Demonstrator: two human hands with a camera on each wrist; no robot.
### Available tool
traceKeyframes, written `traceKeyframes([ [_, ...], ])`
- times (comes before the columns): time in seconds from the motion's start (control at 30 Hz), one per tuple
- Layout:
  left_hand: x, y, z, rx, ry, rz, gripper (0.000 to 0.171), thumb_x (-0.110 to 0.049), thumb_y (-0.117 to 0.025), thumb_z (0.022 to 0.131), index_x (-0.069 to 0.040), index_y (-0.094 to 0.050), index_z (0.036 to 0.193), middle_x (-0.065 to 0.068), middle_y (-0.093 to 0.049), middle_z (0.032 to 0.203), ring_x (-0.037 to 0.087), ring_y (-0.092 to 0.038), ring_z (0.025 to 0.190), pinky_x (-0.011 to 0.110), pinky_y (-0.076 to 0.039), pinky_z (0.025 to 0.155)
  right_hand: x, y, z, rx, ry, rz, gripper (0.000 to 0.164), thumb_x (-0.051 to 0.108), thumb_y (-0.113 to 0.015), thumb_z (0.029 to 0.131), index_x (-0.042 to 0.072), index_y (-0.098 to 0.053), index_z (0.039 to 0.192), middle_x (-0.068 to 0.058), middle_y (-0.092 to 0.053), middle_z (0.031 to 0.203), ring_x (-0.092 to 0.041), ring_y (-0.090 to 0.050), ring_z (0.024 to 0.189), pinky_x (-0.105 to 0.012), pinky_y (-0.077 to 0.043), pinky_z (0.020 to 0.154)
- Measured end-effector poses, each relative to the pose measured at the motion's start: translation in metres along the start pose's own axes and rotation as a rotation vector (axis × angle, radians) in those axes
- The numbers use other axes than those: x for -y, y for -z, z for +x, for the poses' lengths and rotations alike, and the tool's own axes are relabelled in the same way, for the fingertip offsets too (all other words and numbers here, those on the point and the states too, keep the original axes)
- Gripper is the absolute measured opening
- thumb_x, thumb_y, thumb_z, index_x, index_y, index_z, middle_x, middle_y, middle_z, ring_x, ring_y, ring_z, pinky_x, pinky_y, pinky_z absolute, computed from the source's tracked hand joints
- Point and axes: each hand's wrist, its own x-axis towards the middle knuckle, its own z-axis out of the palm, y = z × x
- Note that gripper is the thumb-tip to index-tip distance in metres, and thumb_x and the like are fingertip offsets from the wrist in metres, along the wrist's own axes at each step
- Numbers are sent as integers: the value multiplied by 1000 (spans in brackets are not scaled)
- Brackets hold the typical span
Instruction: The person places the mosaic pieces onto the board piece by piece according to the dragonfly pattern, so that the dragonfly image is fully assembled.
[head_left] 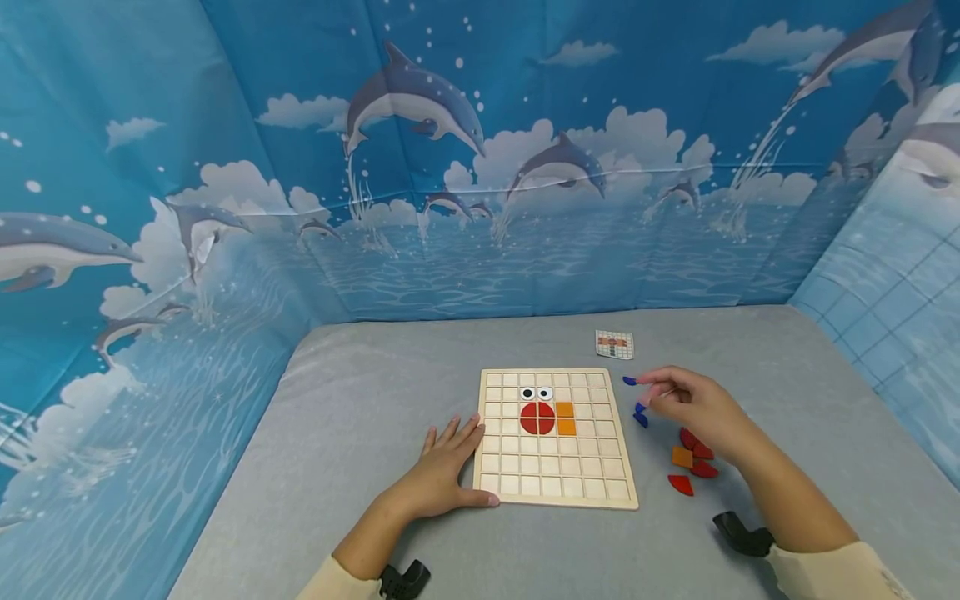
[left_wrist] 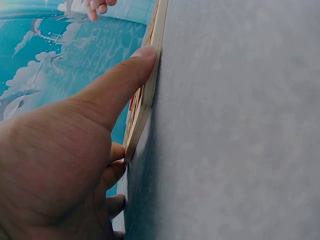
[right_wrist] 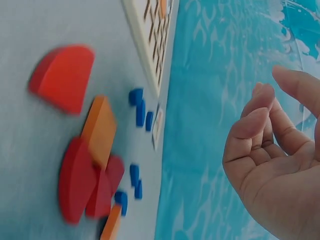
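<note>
A light wooden grid board (head_left: pixel 592 468) lies on the grey cloth. It carries two eye pieces (head_left: pixel 536 393), a red disc of quarter pieces (head_left: pixel 537 418) and two orange squares (head_left: pixel 566 418). My left hand (head_left: pixel 441 477) rests at the board's left side, fingers spread along that edge. Its thumb (left_wrist: pixel 132 67) lies against the near left corner. To the right of the board, my right hand (head_left: pixel 693 407) hovers over small blue pieces (head_left: pixel 641 420), its fingers partly bent. Nothing shows between its fingertips in the right wrist view.
Beside the right forearm lie loose red quarter pieces (head_left: pixel 681 484) and an orange square (head_left: pixel 682 457). A small printed pattern card (head_left: pixel 614 344) sits beyond the board's far right corner. A dolphin-print curtain (head_left: pixel 465 267) hangs behind the table.
</note>
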Motion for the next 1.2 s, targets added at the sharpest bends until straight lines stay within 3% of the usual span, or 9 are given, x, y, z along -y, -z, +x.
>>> traceKeyframes([
  [0.23,0,1,0,-1,-1,1,111,-66,-76,78,-18,-23,163,-3,-14,172,31,-4,160,65,-2,124,-17,10,-3,2,-79,-59,43,28,-64,99,8,-58,137,-16,-65,112,-28,-56,78,-31,-48,57],
  [0.43,-1,2,-1,3,-2,-4,110,-65,-76,79,-17,-23,163,-2,-14,172,31,-4,160,64,-1,124,-33,13,-7,24,-123,-114,44,26,-68,96,5,-60,134,-10,-64,102,-24,-57,84,-30,-51,61],
  [0.77,-3,3,-2,4,-2,-8,110,-65,-76,79,-16,-23,163,0,-14,171,32,-4,160,65,-1,124,-60,22,-8,98,-156,-156,47,30,-72,94,2,-61,130,-7,-66,96,-21,-59,81,-31,-54,65],
  [1.2,-1,1,-1,3,-2,0,111,-65,-76,79,-16,-23,163,-1,-14,172,31,-4,160,65,-1,124,-73,25,-9,122,-153,-184,41,25,-73,92,0,-64,124,-6,-61,92,-20,-56,83,-28,-51,64],
])
